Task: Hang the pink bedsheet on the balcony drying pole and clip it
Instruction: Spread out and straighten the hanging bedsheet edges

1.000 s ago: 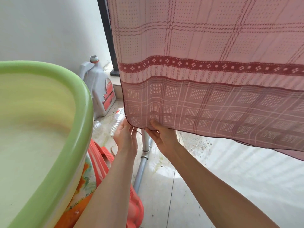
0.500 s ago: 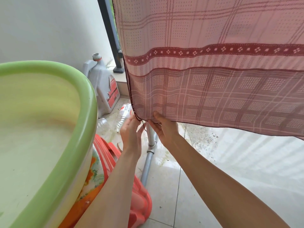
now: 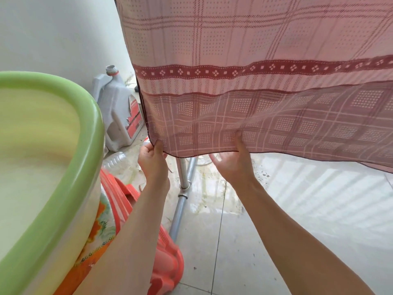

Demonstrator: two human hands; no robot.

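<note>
The pink checked bedsheet (image 3: pixel 255 67) hangs down from above and fills the upper right of the view; the pole it hangs from is out of frame. My left hand (image 3: pixel 152 159) pinches the sheet's bottom left corner. My right hand (image 3: pixel 232 160) grips the bottom hem a short way to the right, thumb in front of the cloth. The hem between the two hands is pulled fairly flat. No clips are in view.
A large green basin (image 3: pixel 70 182) stands close on the left, on a red plastic stool (image 3: pixel 168 258). A white jug (image 3: pixel 119 116) stands by the wall. A metal rack leg (image 3: pixel 180 199) runs across the wet tiled floor (image 3: pixel 297 220).
My hands have spread apart along the bottom hem: the right slid to the right, the left stays at the corner. The view has shifted, so the sheet's hem sits lower in frame.
</note>
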